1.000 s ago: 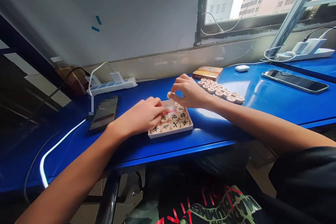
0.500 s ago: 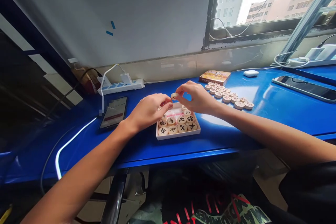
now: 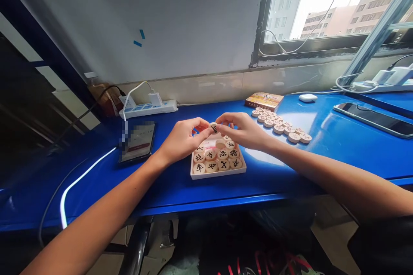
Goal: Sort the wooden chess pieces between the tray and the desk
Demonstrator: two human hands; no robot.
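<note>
A round wooden Chinese chess piece (image 3: 214, 128) with a black character is pinched above the far part of a shallow white box (image 3: 218, 175). My left hand (image 3: 189, 137) has thumb and fingers closed at its left side. From the right, my right hand (image 3: 241, 129) grips the same piece with its fingertips. Inside the box, several black-marked chess pieces (image 3: 223, 164) lie face up in rows, with a pale patch with pink lines showing among them. My hands hide the box's far side.
Right of the box, red-marked chess pieces (image 3: 278, 126) stand in rows on the blue table (image 3: 206, 195), beside a printed box lid (image 3: 263, 101). A phone (image 3: 137, 142) lies at left, before a power strip (image 3: 150, 108). Another phone (image 3: 376, 118) and a white earphone case (image 3: 307, 98) are at right.
The held chess piece has turned so its character shows more fully, and my left fingertips have closed in on it. A piece is now visible farther inside the box. The view has shifted slightly.
</note>
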